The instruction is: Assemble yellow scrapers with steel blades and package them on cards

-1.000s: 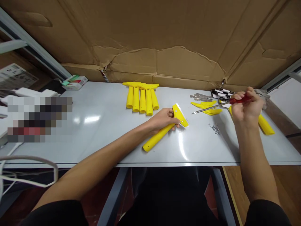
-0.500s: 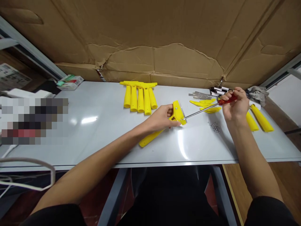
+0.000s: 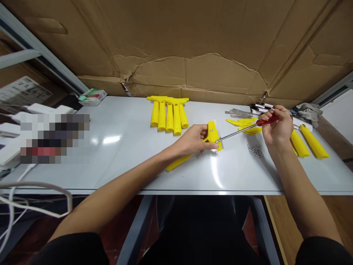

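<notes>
My left hand is closed round the neck of a yellow scraper, whose handle slants down to the left under my wrist. A metal blade edge shows along the right side of its head, and one screw sits near the top. My right hand grips the red handle of a screwdriver. The shaft's tip touches the lower part of the scraper head, close to my left thumb. A small heap of screws lies on the table below the shaft.
Several yellow scraper handles stand in a row at the back. Yellow cover pieces, metal blades and more yellow handles lie to the right. White power strips are at the left, a small box behind them.
The whole view has shifted slightly, so things appear a little farther right. My left thumb now lies flatter along the scraper head; the screwdriver tip stays on it.
</notes>
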The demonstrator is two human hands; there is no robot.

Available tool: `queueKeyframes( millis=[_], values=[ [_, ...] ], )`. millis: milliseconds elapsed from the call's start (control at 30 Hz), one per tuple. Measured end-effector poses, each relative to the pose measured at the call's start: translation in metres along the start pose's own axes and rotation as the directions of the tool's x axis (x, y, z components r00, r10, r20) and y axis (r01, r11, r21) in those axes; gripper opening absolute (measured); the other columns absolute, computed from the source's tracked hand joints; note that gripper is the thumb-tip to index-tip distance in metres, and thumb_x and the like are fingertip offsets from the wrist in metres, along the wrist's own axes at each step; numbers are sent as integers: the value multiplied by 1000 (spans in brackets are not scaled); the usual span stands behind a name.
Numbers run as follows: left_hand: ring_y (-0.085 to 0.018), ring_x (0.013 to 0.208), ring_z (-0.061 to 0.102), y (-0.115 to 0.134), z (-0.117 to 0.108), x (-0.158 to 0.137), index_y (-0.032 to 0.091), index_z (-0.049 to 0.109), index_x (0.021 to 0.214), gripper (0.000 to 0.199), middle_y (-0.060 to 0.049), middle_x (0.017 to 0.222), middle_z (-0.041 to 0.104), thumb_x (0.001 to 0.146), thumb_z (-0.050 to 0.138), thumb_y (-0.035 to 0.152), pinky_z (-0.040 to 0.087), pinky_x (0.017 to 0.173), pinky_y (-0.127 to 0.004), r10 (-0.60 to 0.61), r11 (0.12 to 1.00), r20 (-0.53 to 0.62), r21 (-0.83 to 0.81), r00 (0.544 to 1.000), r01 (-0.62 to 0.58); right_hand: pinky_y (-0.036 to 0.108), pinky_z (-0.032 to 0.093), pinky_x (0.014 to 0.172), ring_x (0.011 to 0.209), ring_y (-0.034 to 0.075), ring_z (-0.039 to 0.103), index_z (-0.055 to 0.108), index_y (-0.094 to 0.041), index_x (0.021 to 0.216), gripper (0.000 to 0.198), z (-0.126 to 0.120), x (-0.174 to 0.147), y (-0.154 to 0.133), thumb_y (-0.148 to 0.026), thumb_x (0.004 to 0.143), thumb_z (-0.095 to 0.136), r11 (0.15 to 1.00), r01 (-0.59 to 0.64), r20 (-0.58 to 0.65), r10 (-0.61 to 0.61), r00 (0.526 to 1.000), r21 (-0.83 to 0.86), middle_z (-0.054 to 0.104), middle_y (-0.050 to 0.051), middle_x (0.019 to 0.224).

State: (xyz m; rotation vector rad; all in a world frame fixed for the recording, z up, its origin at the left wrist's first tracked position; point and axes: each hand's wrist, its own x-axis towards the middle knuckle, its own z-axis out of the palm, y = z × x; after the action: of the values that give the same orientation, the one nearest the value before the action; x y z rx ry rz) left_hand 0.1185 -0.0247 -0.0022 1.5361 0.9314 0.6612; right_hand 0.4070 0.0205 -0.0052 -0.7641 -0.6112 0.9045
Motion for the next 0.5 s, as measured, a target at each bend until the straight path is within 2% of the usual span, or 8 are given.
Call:
queueKeyframes(
  millis=[100,167,267,433,500],
  values=[
    [-18,80,70,-2,0,0,14,74,102,26,-12,101,77,79,84,21,50,49,-24,-3,1000,4,10,1000,3,21,30,59,64,6,36,49,-18,86,31,1,-1,0,-9,59,59,1000,-3,-8,4,1000,14,41,-2,71],
    [-17,77,68,-2,-1,0,13,74,100,23,-11,99,77,80,82,20,49,47,-24,-14,1000,-1,10,1000,14,21,31,58,63,7,37,49,-18,86,30,1,-1,0,-7,60,58,1000,-13,-10,14,1000,26,42,-2,70],
    [-13,72,65,0,-2,0,12,73,97,20,-10,93,76,80,82,18,49,46,-22,-43,999,2,2,999,43,19,33,55,59,6,37,48,-17,87,27,0,0,-4,-4,64,53,998,-34,-18,35,999,55,41,-2,67],
    [-12,71,65,3,-7,0,12,71,100,36,-9,97,76,70,91,17,50,48,-21,-89,994,7,-57,996,89,15,35,53,57,5,41,46,-17,87,26,-5,7,-14,-1,67,44,994,-25,-61,32,998,108,39,-3,66],
    [-12,70,65,5,-9,0,12,71,99,35,-9,96,76,70,91,14,49,48,-22,-103,992,-12,-70,995,102,14,35,51,56,5,40,47,-16,85,24,-5,8,-16,-1,68,43,994,-30,-63,37,997,108,39,-3,65]
  ],
)
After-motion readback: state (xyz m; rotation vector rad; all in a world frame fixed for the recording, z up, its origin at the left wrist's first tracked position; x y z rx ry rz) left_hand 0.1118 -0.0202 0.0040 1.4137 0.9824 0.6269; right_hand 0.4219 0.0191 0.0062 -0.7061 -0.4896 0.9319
